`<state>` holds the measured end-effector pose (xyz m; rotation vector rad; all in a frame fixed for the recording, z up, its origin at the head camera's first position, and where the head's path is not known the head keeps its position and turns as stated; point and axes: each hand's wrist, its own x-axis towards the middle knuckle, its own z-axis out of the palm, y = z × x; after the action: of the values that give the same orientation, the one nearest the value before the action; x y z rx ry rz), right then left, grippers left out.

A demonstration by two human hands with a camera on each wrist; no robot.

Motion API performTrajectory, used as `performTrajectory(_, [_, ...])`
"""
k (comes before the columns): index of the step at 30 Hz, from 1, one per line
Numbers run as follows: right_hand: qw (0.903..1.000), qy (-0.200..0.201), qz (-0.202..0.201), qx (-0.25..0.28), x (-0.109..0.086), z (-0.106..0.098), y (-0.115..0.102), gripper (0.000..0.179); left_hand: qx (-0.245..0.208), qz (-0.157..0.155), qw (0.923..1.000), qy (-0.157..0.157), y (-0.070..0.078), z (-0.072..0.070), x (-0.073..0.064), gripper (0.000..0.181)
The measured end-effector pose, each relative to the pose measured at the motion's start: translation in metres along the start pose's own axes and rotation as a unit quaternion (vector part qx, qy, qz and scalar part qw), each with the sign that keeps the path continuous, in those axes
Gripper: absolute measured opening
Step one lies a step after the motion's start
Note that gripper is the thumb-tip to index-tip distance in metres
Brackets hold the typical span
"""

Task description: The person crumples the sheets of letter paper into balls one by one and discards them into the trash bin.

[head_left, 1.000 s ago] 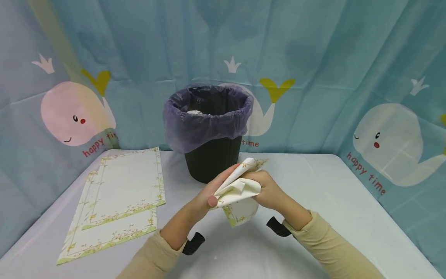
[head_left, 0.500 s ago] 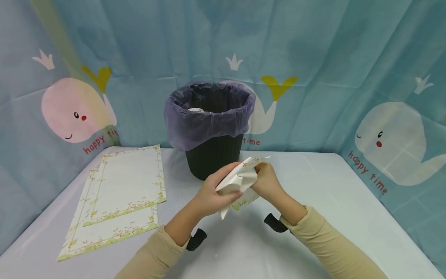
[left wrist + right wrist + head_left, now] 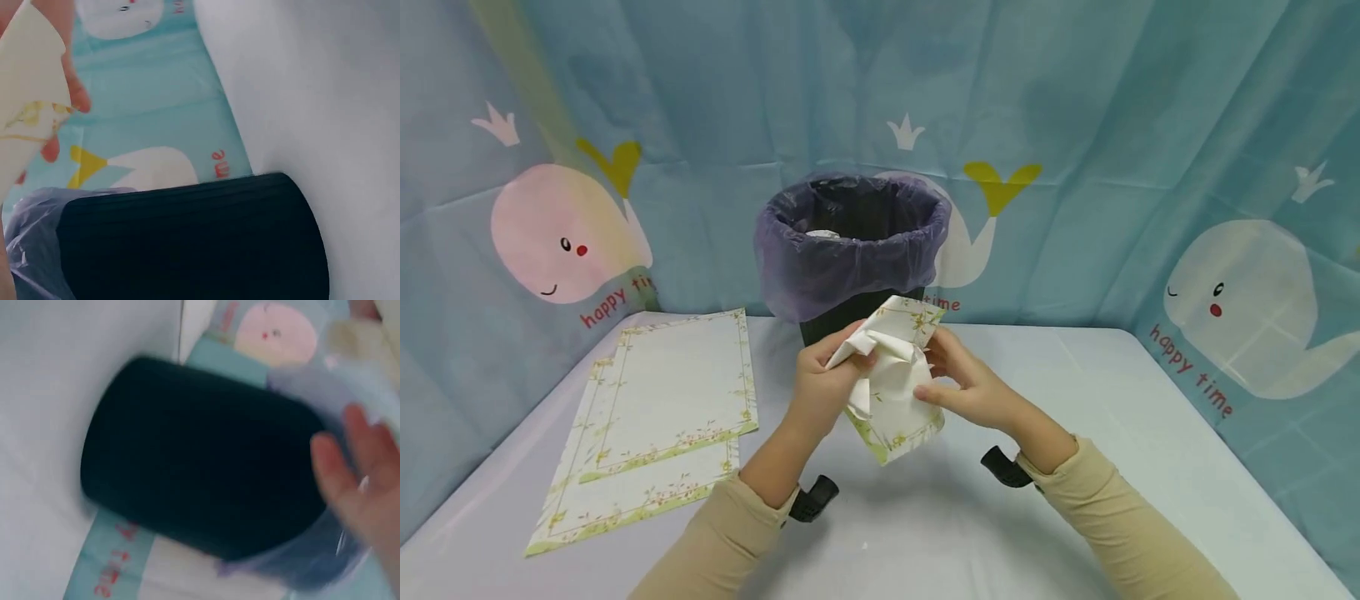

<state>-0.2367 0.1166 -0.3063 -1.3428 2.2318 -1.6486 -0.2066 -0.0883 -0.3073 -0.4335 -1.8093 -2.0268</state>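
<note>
A creased sheet of white paper (image 3: pixel 891 379) with a green and yellow leaf border hangs above the table in the head view. My left hand (image 3: pixel 822 385) grips its left side, thumb over the crumpled folds. Beside the paper's right edge is my right hand (image 3: pixel 976 393), fingers apart and loosely bent, the thumb tip overlapping the paper. The right wrist view shows that hand's fingers (image 3: pixel 328 459) spread, with nothing pinched between them. Part of the paper (image 3: pixel 28 94) shows at the left of the left wrist view, with fingertips emerging behind it.
Behind the hands stands a dark ribbed bin (image 3: pixel 829 321) lined with a purple plastic bag (image 3: pixel 850 275); something white (image 3: pixel 823 234) shows inside. Two flat bordered sheets overlap at left, the upper sheet (image 3: pixel 681 383) covering much of the lower sheet (image 3: pixel 647 496). A blue whale-print curtain (image 3: pixel 1097 167) surrounds the table.
The paper has been turned and partly spread out, after being bunched between both hands. My right hand has loosened and moved off its right side; my left hand has shifted slightly left, still gripping.
</note>
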Motion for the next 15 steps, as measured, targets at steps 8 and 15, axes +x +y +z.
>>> performTrajectory(8, [0.9907,-0.083,-0.038,-0.101,-0.003,-0.026,0.017,0.104,-0.026,-0.02,0.9993,0.019,0.006,-0.006,0.008,0.041])
performTrajectory(15, [0.9976,-0.051,-0.047,-0.002,0.0,-0.003,0.015,0.126,-0.107,-0.039,0.9925,0.045,-0.002,0.003,0.006,0.041])
